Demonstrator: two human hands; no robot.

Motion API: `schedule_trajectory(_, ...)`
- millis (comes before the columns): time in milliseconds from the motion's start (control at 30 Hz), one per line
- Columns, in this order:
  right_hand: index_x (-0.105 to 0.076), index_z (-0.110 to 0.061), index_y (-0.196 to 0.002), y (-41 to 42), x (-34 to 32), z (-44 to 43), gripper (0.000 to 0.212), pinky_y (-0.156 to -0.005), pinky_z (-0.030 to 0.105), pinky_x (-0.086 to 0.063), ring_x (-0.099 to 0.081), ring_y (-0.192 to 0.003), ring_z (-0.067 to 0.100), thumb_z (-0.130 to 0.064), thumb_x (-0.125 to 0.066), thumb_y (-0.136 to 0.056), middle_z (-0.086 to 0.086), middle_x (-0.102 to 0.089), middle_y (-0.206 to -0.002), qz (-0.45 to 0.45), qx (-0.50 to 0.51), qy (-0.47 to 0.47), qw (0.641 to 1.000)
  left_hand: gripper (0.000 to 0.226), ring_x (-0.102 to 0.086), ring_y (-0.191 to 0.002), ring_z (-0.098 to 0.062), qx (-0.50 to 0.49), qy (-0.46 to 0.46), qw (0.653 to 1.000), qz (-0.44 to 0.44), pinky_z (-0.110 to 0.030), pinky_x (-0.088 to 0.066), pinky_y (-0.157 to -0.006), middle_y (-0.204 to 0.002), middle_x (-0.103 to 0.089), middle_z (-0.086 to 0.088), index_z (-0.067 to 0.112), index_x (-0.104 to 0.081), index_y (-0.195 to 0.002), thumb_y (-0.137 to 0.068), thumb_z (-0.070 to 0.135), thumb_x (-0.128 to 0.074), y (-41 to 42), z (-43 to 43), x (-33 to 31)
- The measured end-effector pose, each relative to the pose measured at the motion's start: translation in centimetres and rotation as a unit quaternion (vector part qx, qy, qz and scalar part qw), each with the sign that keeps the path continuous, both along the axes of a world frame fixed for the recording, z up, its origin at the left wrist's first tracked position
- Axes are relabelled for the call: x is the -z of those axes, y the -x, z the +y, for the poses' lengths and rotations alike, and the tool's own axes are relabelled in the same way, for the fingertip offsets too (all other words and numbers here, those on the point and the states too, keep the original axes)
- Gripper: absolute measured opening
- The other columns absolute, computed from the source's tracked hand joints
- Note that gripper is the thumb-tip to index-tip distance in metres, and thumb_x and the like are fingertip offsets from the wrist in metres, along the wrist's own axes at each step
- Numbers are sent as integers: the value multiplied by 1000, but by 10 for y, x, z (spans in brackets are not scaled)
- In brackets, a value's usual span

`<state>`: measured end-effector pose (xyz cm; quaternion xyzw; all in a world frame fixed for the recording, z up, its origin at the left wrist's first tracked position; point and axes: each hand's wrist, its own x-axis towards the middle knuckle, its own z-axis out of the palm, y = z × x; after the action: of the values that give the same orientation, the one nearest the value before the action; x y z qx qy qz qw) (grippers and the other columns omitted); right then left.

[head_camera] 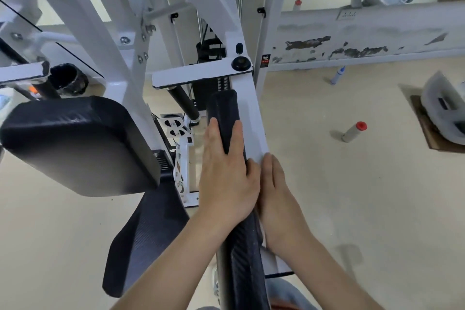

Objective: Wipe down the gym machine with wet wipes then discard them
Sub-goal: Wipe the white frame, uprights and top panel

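1. A white gym machine (118, 63) is seen from above, and a long black pad (222, 113) runs from its frame toward the camera.
2. The long black pad is clasped from above by the left hand (226, 173). The fingers (213, 133) are laid straight along it on either side of its ridge, and the thumb is hooked over its right edge.
3. The right hand (276, 199) is held flat and open just beside the left hand, against the right flank of the pad. Its fingers are kept straight and together, and the tips touch the lower end of the white beam (251, 118).
4. Nothing is gripped by the right hand. A wet wipe may be pressed under the palm, but it cannot be told apart from the pale metal there.
5. A broad black cushion (75, 143) is mounted to the left of the pad, and a ribbed black seat (146, 234) is placed below it.
6. A black knob (241, 63) is fixed on the bracket above the pad.
7. On the beige floor (352, 209) to the right, a grey bottle with a red cap (353, 131) is seen lying on its side. A blue and white bottle (337, 75) lies nearer the scuffed wall (377, 33).
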<state>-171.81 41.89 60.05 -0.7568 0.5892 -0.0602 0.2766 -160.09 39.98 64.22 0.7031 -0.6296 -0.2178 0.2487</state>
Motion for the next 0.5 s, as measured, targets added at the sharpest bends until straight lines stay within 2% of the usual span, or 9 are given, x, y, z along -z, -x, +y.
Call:
schedule_trajectory(67, 3, -2, -154, -9, 3, -44, 73, -113, 35, -35, 3, -150, 31, -23, -42, -101, 18, 12, -161, 15, -32, 60, 998, 63, 7, -149, -25, -2, 0, 1000, -14, -31, -1, -120, -161, 8, -16, 19, -15, -155, -97, 27, -41, 0, -1, 0)
schedule_trajectory(133, 4, 1, -153, -22, 6, -105, 65, -116, 39, -29, 0, -150, 31, -19, -34, -104, 20, 9, -161, -10, 2, 55, 998, 66, 5, -150, -28, -3, -14, 999, -32, -40, -11, -122, -161, 8, -17, 19, -15, -155, -93, 32, -34, 2, -2, -3)
schedule_trajectory(200, 3, 2, -153, -37, 5, -161, 65, -110, 40, -33, -18, -147, 31, -23, -33, -104, 20, -7, -161, -63, 54, 10, 997, 69, 8, -150, -29, -8, -32, 997, -68, -43, -14, -121, -160, 12, -16, 22, -7, -156, -92, 34, -31, 5, -3, -4)
schedule_trajectory(233, 0, 2, -153, -43, 4, -180, 66, -100, 40, -38, -34, -140, 32, -24, -35, -103, 21, -23, -156, -107, 80, -1, 991, 70, 10, -149, -29, -9, -50, 994, -92, -43, -14, -121, -160, 16, -15, 23, -3, -156, -94, 32, -34, 5, -3, -6)
schedule_trajectory(300, -14, 2, -148, -45, 2, -191, 57, -83, 36, -41, -53, -115, 34, -23, -38, -103, 20, -50, -131, -143, 99, -1, 985, 75, 12, -149, -27, -19, -70, 989, -130, -38, -13, -122, -160, 18, -14, 22, 1, -156, -94, 25, -41, 9, -8, -11)
schedule_trajectory(333, -22, 0, -145, -41, 7, -188, 51, -81, 36, -41, -55, -109, 32, -25, -37, -103, 20, -53, -126, -134, 88, 18, 987, 75, 9, -150, -27, -21, -68, 986, -151, -36, -11, -120, -161, 12, -14, 19, -4, -156, -92, 21, -44, 12, -12, -14)
schedule_trajectory(400, -28, -7, -145, -22, 14, -159, 52, -91, 38, -45, -53, -116, 29, -33, -35, -100, 13, -51, -133, -156, 51, 19, 986, 71, -16, -149, -29, 1, -19, 979, -204, -37, -17, -118, -159, -22, -16, 9, -32, -150, -83, 12, -55, 25, -28, -17)
schedule_trajectory(467, -39, -13, -139, -14, 27, -117, 46, -99, 23, -44, -55, -119, 22, -30, -37, -97, 1, -56, -129, -220, 48, -11, 974, 57, -49, -130, -29, 12, 11, 977, -214, -37, -41, -107, -136, -55, -10, 11, -55, -131, -75, 4, -58, 42, -48, -14)
schedule_trajectory(500, -47, -13, -128, -19, 36, -104, 33, -90, 12, -42, -61, -106, 15, -22, -35, -98, -4, -62, -113, -264, 65, -50, 961, 49, -56, -118, -26, 14, -21, 979, -201, -34, -49, -94, -126, -59, -3, 17, -56, -124, -77, 3, -54, 51, -57, -17)
